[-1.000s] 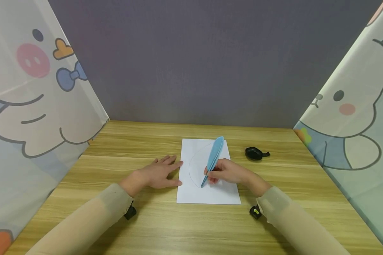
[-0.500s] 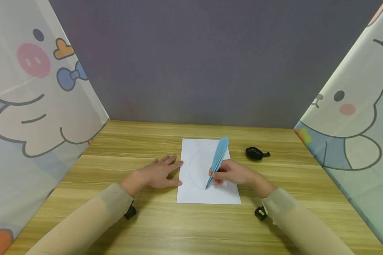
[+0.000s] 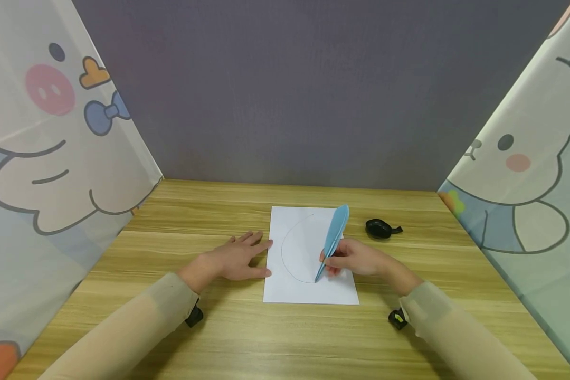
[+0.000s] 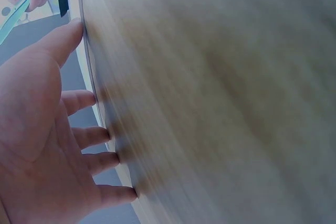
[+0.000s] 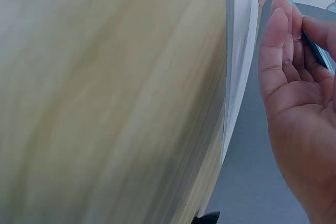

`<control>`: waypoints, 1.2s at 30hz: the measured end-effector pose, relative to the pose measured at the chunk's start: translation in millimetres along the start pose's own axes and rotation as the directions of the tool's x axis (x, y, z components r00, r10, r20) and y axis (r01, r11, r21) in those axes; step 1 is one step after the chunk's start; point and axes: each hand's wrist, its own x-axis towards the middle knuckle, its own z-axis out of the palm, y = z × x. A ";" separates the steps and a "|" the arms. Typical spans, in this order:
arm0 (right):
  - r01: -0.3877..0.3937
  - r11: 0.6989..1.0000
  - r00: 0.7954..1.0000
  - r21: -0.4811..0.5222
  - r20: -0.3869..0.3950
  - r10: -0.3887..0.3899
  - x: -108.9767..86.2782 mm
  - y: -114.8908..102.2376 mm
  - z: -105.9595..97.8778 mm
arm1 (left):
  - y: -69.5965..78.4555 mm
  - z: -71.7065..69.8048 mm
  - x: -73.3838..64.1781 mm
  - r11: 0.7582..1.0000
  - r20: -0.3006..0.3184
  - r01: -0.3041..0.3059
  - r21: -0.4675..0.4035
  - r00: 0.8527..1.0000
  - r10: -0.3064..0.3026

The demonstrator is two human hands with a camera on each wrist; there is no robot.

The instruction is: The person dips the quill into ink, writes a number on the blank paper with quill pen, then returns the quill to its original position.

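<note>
A pale blue feather-shaped pen [image 3: 334, 237] is in the right hand [image 3: 353, 257], over the lower right part of a white rectangular sheet of paper [image 3: 292, 293] on a wooden table [image 3: 247, 338] with yellow-brown grain. The right hand pinches the pen low on its shaft, near the writing tip, with thumb and fingers curled round it; a grip so close to the point probably gives finer control and leaves the broad feather free above the knuckles. The left hand [image 3: 237, 258] grips nothing. Its fingers are straight and spread, and 2 tips, thumb and forefinger, rest at the sheet's left edge, most likely to keep the paper from sliding. In the left wrist view all 5 fingertips are down while the palm arches up, so the pressure seems light.

The pen is tilted, not upright. Its long axis slants across the sheet: the tip points down, toward the near edge and slightly left, while the rounded feather end rises away, toward the far right corner. The tip appears to touch the paper where 1 thin grey curved line [image 3: 282, 253] ends; that line starts near the top, bows left and sweeps round below.

A small black oval object [image 3: 378, 228] with a short tab lies to the right of the sheet, apart from it, its tab pointing right; what it is I cannot tell.
</note>
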 end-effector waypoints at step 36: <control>-0.020 1.000 0.998 0.013 -0.061 0.021 -32.7 16.9 -30.8 | 0.9 0.4 -0.4 1.000 0.008 -0.013 -0.015 1.000 0.013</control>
